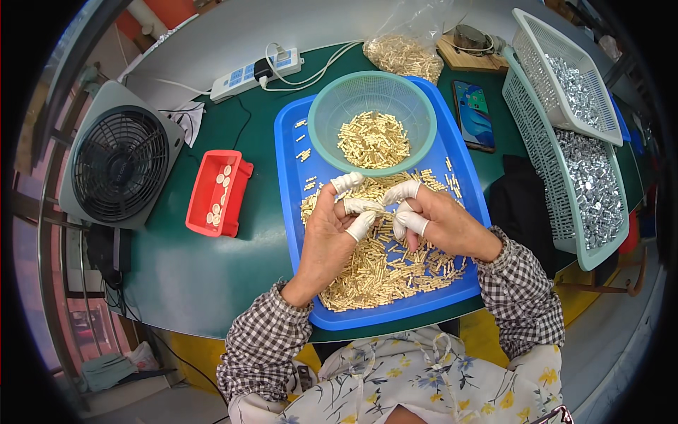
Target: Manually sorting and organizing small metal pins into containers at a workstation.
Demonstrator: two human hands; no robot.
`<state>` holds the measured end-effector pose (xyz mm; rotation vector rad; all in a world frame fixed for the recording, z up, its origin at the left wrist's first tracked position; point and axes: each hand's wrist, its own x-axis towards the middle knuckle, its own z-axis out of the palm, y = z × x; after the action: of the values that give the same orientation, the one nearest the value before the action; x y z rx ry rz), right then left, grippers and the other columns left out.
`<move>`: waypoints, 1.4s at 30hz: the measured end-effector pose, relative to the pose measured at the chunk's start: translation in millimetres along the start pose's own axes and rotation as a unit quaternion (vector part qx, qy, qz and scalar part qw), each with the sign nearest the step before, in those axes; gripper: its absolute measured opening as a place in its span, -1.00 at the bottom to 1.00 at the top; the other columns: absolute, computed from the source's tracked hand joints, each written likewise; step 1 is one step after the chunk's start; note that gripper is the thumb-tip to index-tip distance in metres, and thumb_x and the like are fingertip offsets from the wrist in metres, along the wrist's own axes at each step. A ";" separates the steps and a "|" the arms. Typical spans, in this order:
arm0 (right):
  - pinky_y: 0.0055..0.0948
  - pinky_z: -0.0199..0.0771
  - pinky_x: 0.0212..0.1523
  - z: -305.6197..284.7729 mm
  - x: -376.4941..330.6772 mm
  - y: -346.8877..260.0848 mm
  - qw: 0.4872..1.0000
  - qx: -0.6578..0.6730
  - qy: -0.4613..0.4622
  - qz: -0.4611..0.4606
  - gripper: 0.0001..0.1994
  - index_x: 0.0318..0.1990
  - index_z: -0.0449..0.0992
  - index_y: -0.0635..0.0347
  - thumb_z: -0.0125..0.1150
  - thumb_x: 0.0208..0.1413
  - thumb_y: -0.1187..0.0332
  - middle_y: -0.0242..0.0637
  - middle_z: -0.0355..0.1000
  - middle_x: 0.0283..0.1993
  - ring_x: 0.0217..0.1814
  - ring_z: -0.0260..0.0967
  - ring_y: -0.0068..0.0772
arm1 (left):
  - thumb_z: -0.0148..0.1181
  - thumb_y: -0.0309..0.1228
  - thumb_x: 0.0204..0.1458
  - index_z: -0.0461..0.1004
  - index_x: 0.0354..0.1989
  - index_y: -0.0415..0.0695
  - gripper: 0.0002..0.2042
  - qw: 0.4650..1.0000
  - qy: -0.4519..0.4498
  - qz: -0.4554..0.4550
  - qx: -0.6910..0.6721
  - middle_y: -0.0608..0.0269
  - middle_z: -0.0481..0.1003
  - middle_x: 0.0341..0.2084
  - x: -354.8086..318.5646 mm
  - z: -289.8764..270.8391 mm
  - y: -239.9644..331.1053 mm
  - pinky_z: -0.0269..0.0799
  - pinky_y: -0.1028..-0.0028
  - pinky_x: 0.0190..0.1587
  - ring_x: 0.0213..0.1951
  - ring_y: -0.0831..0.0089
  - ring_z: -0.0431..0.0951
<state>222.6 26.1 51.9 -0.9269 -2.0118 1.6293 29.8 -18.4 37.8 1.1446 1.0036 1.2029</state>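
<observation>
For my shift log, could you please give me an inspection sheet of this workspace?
Surface: green table, bearing a blue tray.
Job's things: brass pins heaped on the tray; more in the green bowl.
Clutter: red bin, phone, bag of pins, two baskets of silvery parts.
Grips: left hand and right hand, white-capped fingertips, pinch one pin together.
Cables: power strip with white lead.
Surroundings: fan at left.

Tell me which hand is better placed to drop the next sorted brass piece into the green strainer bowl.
Left, probably. The left hand has its fingertips right below the green strainer bowl rim; the right hand sits slightly farther back over the blue tray.
</observation>
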 end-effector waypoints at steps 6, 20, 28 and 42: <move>-0.60 0.35 -0.59 -18.6 3.3 -13.7 0.992 0.074 0.103 0.000 -0.76 -0.01 0.23 0.32 -0.17 0.15 0.59 -0.29 0.39 -0.49 -0.61 0.31 -0.63 | 0.04 -0.62 0.07 0.13 0.12 -0.22 -0.57 0.999 0.035 -0.038 -0.018 0.17 0.43 -0.20 4.7 -2.3 -0.5 0.41 0.55 -0.11 -0.17 0.53 0.46; -0.61 0.23 -0.69 -64.2 30.6 -47.1 0.967 -0.215 0.136 -0.010 -0.70 -0.04 0.31 0.38 -0.16 0.03 0.59 -0.29 0.36 -0.60 -0.71 0.23 -0.63 | 0.00 -0.62 0.09 0.31 -0.02 -0.28 -0.74 0.994 0.035 -0.022 0.100 0.25 0.45 -0.24 -1.7 -4.2 -3.6 0.41 0.56 -0.11 -0.20 0.54 0.46; -0.65 0.33 -0.62 -68.0 -19.1 -30.3 0.994 -0.008 0.105 0.029 -0.68 0.01 0.34 0.41 0.01 0.08 0.53 -0.23 0.49 -0.43 -0.63 0.34 -0.61 | 0.12 -0.56 0.02 0.45 -0.19 -0.23 -0.83 0.982 -0.057 -0.068 0.169 0.26 0.47 -0.30 -8.9 23.4 1.1 0.39 0.51 -0.14 -0.17 0.48 0.45; -0.50 0.37 -0.56 -91.7 -110.8 28.6 0.945 -0.256 0.201 0.033 -0.81 -0.21 0.51 0.38 0.10 0.02 0.51 -0.10 0.49 -0.48 -0.62 0.38 -0.48 | 0.12 -0.62 -0.25 0.48 -0.35 -0.21 -0.79 0.800 -0.278 0.255 0.467 0.12 0.35 -0.48 30.2 126.2 -31.9 0.34 0.32 -0.23 -0.28 0.20 0.37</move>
<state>368.7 16.2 58.8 -1.3873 -2.1435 0.8429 162.1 -2.8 27.3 2.5094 0.8286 0.6064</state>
